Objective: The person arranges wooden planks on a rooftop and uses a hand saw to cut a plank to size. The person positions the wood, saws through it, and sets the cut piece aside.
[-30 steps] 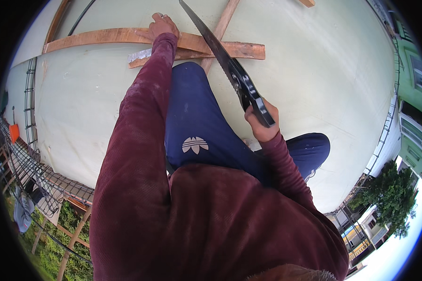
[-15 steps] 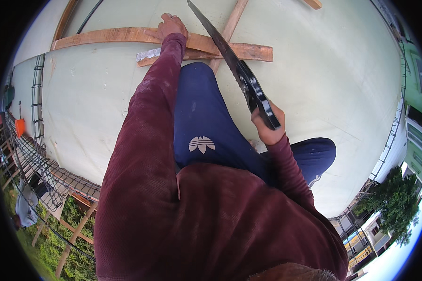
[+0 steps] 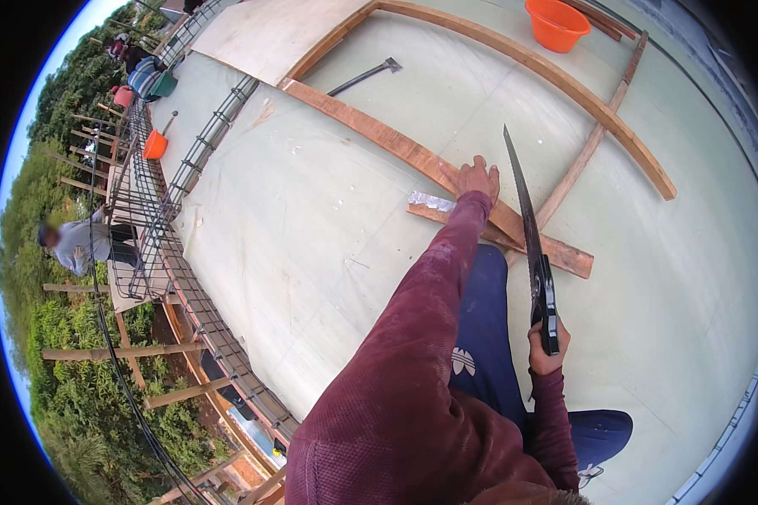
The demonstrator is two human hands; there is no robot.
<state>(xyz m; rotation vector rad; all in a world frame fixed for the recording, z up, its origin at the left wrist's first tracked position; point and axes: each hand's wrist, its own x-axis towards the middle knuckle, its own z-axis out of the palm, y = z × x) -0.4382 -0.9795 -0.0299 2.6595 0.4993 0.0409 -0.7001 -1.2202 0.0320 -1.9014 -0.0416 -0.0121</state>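
My left hand (image 3: pixel 477 178) lies across a long wooden plank (image 3: pixel 379 139), its fingers bent over the far edge and the thumb along the top. A shorter board (image 3: pixel 427 213) with a silvery-white patch at one end sits under the plank near my left wrist. My right hand (image 3: pixel 549 349) is closed round the black handle of a handsaw (image 3: pixel 523 198). The saw points away from me, tip raised, and its blade passes in front of the plank's right part. Whether the teeth touch the wood I cannot tell. My blue-trousered knee (image 3: pixel 485 290) is close to the plank.
A hammer-like tool (image 3: pixel 366 76) lies beyond the plank. Farther off are a curved-looking timber (image 3: pixel 556 71), a thin crosspiece (image 3: pixel 577 172) and an orange basin (image 3: pixel 556 23). Rebar cages (image 3: pixel 206 139) line the left edge, where a person (image 3: pixel 84 240) stands beyond.
My view has swung toward the left and farther out, bringing the basin, hammer-like tool and person into sight. Both hands keep their places on plank and saw.
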